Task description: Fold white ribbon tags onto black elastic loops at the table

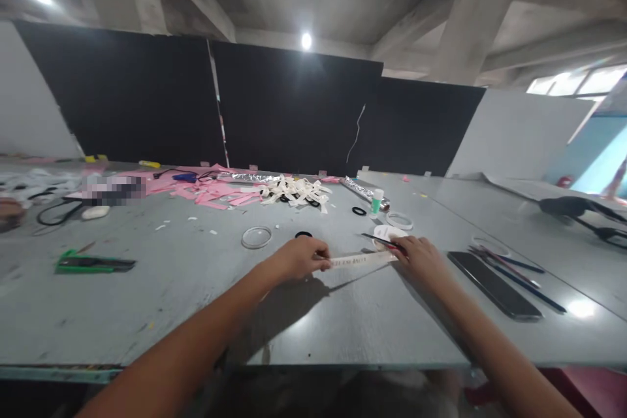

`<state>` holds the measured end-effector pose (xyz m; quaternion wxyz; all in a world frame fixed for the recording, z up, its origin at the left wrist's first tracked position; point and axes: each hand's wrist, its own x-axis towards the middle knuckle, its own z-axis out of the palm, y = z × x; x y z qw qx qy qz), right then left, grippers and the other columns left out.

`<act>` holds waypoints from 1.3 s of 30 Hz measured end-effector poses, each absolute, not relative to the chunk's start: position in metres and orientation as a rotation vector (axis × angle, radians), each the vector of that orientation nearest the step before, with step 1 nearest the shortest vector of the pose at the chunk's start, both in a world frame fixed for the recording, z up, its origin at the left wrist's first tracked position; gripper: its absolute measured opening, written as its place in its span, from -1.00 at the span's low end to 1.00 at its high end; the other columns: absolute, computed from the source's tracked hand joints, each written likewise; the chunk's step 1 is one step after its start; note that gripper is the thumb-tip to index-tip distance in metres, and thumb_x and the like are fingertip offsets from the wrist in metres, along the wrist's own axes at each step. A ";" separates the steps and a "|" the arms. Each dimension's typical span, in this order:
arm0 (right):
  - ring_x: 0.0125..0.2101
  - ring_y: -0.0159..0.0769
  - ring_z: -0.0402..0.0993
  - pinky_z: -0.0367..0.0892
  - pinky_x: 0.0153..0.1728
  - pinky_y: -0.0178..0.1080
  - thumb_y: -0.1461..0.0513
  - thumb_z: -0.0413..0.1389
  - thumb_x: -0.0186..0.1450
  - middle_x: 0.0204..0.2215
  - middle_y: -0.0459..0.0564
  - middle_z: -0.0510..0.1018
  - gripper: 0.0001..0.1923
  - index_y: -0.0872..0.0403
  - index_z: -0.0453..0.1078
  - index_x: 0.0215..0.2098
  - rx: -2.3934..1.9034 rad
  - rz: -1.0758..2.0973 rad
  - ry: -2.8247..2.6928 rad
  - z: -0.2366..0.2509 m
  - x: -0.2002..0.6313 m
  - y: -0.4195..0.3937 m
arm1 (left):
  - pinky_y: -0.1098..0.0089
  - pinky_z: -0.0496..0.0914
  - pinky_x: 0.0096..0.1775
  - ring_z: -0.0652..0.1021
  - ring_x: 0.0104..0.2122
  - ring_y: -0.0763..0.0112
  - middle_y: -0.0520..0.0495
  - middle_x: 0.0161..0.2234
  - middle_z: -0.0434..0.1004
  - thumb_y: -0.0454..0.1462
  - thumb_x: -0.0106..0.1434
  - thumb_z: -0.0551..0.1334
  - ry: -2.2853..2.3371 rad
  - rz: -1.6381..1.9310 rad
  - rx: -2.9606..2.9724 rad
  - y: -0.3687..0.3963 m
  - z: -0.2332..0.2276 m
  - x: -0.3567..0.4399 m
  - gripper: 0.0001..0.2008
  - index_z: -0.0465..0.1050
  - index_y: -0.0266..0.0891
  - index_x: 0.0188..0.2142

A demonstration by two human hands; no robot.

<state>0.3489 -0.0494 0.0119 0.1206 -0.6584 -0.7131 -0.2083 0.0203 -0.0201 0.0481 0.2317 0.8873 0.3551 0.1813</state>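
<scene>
My left hand (306, 257) pinches the left end of a white strip with printed lettering (361, 260). The strip is stretched out just above the table. At its other end, my right hand (418, 261) is closed on the strip and also holds a thin dark pointed tool (376, 239) with a bit of red near the fingers. Its exact kind is hidden by the hand. Behind the right fingers lies a round white disc (386, 232). A black ring (304, 234) rests just beyond my left hand.
A phone (492, 284) and several pencils (526, 281) lie at right. Beyond my hands are a glue stick (376, 202), a clear ring (256, 237), a pile of cream strips (296, 191) and pink scraps (210, 192). A green box cutter (93, 263) lies left.
</scene>
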 end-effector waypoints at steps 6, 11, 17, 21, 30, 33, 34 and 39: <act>-0.14 -0.08 0.36 0.22 -0.14 -0.12 0.10 -0.06 0.35 -0.12 0.17 0.46 -0.63 0.06 0.37 0.03 -1.933 -0.553 -2.121 0.014 0.330 -0.049 | 0.47 0.13 -0.45 0.33 -0.52 0.49 0.10 -0.56 0.35 -0.15 0.07 0.25 1.084 0.801 2.108 -0.035 0.033 -0.025 -0.80 0.43 -0.26 -0.42; -0.14 -0.13 0.40 0.24 -0.21 -0.22 0.11 -0.03 0.32 -0.11 0.14 0.46 -0.64 0.06 0.31 0.03 -1.789 -0.329 -2.126 0.030 0.296 -0.046 | 0.47 0.12 -0.45 0.28 -0.53 0.52 0.12 -0.58 0.27 -0.17 0.03 0.26 1.179 0.835 2.001 -0.033 0.024 -0.030 -0.80 0.33 -0.26 -0.48; -0.54 -0.33 0.40 0.12 -0.54 -0.34 0.13 0.13 0.16 -0.54 -0.05 0.52 -0.84 0.06 0.40 -0.46 -1.784 0.341 -2.285 0.045 0.245 -0.033 | 0.47 0.15 -0.47 0.29 -0.55 0.51 0.12 -0.58 0.25 -0.15 0.05 0.25 1.260 0.873 1.935 -0.027 0.021 -0.044 -0.78 0.30 -0.25 -0.47; -0.69 -0.42 0.31 0.11 -0.64 -0.38 0.10 0.07 0.20 -0.68 -0.11 0.42 -0.77 0.08 0.30 -0.51 -1.757 0.569 -1.989 0.036 0.233 -0.031 | 0.31 0.32 -0.19 0.46 -0.21 0.26 -0.09 -0.21 0.50 -0.12 0.06 0.26 1.409 0.812 2.170 -0.036 0.022 -0.051 -0.66 0.41 -0.24 -0.18; -0.76 -0.48 0.23 0.13 -0.74 -0.42 0.12 0.09 0.13 -0.76 -0.20 0.33 -0.79 0.08 0.24 -0.53 -1.519 0.849 -1.783 0.020 0.233 -0.035 | 0.14 0.12 0.12 0.36 0.09 0.13 -0.19 0.10 0.39 0.02 0.15 0.18 1.167 0.552 2.751 -0.009 0.047 0.036 -0.43 0.33 -0.18 0.10; -0.76 -0.48 0.23 0.12 -0.74 -0.42 0.17 0.10 0.09 -0.75 -0.21 0.33 -0.85 0.08 0.25 -0.52 -1.477 0.888 -1.769 0.017 0.236 -0.035 | 0.37 0.29 -0.08 0.51 -0.14 0.28 -0.11 -0.11 0.56 -0.10 0.15 0.20 0.955 0.311 2.642 0.014 0.049 0.057 -0.64 0.49 -0.15 -0.08; -0.76 -0.49 0.22 0.12 -0.73 -0.42 0.18 0.10 0.08 -0.75 -0.21 0.33 -0.85 0.08 0.24 -0.53 -1.466 0.887 -1.770 0.017 0.237 -0.036 | 0.43 0.31 -0.17 0.52 -0.23 0.34 -0.07 -0.20 0.59 -0.13 0.14 0.21 0.882 0.279 2.564 0.019 0.049 0.060 -0.69 0.51 -0.14 -0.14; -0.73 -0.49 0.21 0.09 -0.69 -0.42 0.14 0.11 0.09 -0.76 -0.22 0.32 -0.78 0.07 0.19 -0.57 -1.397 0.878 -1.819 0.019 0.238 -0.041 | 0.48 0.21 -0.49 0.42 -0.57 0.47 -0.02 -0.53 0.52 -0.12 0.15 0.18 0.887 0.247 2.385 0.020 0.051 0.043 -0.74 0.53 -0.26 -0.40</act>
